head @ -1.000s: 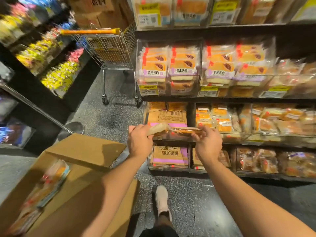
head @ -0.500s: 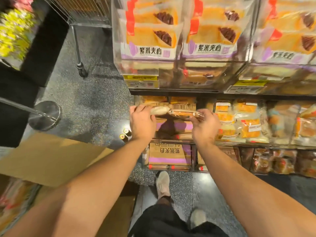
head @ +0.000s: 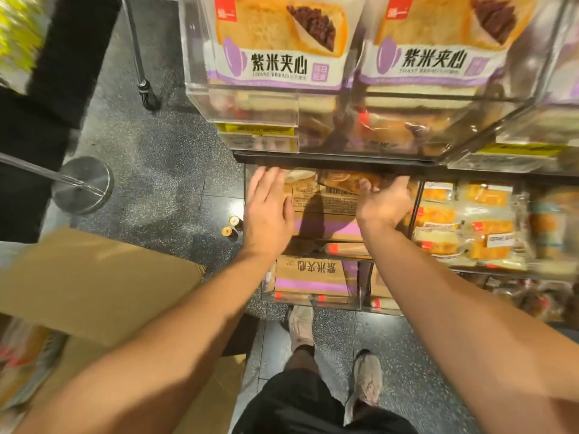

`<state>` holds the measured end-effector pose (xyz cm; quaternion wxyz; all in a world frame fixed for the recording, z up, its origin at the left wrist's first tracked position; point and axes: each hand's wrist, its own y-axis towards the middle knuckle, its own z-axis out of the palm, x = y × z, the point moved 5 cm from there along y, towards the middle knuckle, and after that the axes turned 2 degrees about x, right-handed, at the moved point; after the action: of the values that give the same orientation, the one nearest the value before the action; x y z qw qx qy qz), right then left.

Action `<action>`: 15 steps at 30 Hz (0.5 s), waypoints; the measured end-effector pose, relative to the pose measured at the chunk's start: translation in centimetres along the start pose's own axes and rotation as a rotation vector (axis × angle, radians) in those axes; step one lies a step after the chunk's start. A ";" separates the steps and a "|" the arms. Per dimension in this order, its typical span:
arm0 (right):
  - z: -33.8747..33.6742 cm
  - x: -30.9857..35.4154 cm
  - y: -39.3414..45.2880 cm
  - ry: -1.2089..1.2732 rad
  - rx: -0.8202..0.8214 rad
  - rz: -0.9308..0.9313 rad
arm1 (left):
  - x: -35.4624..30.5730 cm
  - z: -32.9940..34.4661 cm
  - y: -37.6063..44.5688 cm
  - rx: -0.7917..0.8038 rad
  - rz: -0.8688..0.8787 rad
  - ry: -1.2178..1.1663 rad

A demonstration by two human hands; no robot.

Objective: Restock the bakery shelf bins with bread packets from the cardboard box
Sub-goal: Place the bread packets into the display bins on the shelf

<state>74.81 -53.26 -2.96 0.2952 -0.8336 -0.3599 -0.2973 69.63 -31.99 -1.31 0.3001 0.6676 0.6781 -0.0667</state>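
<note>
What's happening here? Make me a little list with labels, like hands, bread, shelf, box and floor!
left hand: left hand with straight fingers, over the bin, holding nothing
right hand: right hand grips a bread packet under the shelf edge
bin: clear shelf bin with a flat printed carton inside
shelf above: purple-label toast packets
box: cardboard box on the left, flaps open
floor: two small gold-topped things

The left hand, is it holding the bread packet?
No, the left hand is flat with straight fingers beside the bread packet, while the right hand grips it.
</note>
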 end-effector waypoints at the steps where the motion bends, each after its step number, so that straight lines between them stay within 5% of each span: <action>1: -0.1 0.2 -0.1 -0.001 -0.037 0.016 | -0.4 0.0 -0.6 0.008 0.046 -0.015; 3: -0.1 0.4 -0.4 0.011 -0.066 0.031 | -0.8 0.3 -1.7 0.072 0.062 -0.034; 8: -0.2 0.3 -0.2 0.003 -0.101 0.009 | 0.6 1.6 -0.4 0.219 -0.242 -0.002; 15: 0.2 0.5 0.1 -0.019 -0.054 -0.014 | 0.1 1.9 2.1 0.331 -0.314 0.081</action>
<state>75.25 -53.00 -2.75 0.2672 -0.8415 -0.3603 -0.3011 72.21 -32.66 -2.25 0.1450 0.5960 0.7651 -0.1959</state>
